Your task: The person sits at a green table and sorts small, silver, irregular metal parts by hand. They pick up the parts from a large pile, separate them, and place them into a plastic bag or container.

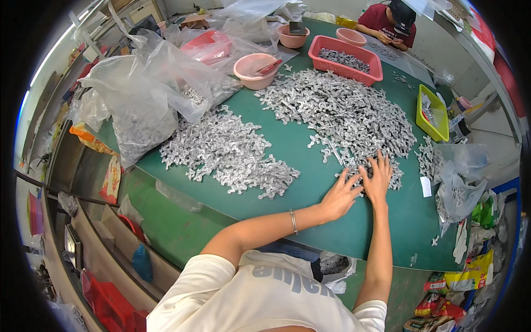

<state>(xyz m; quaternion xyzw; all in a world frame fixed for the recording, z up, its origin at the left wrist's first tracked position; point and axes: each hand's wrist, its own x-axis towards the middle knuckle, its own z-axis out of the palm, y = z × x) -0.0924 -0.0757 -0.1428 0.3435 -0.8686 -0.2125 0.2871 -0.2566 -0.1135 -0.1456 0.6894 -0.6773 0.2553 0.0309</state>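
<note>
A large heap of small grey metal parts (344,112) with rounded, lobed ends covers the middle of the green tabletop (286,149). My right hand (376,180) lies on the heap's near edge, fingers spread over the parts. Beside it, my left hand (342,195) touches the same edge with its fingers apart. Neither hand plainly grips a part, though the fingertips are partly lost among the pieces. Further left is a second, smaller pile of similar parts (232,153).
Plastic bags of parts (141,112) stand at the left. Behind the heap are a pink bowl (255,76) and a pink tub (346,62). A yellow-green basket (431,112) and a clear bag (458,195) sit at the right. Across the table, a person (388,25) handles small pieces.
</note>
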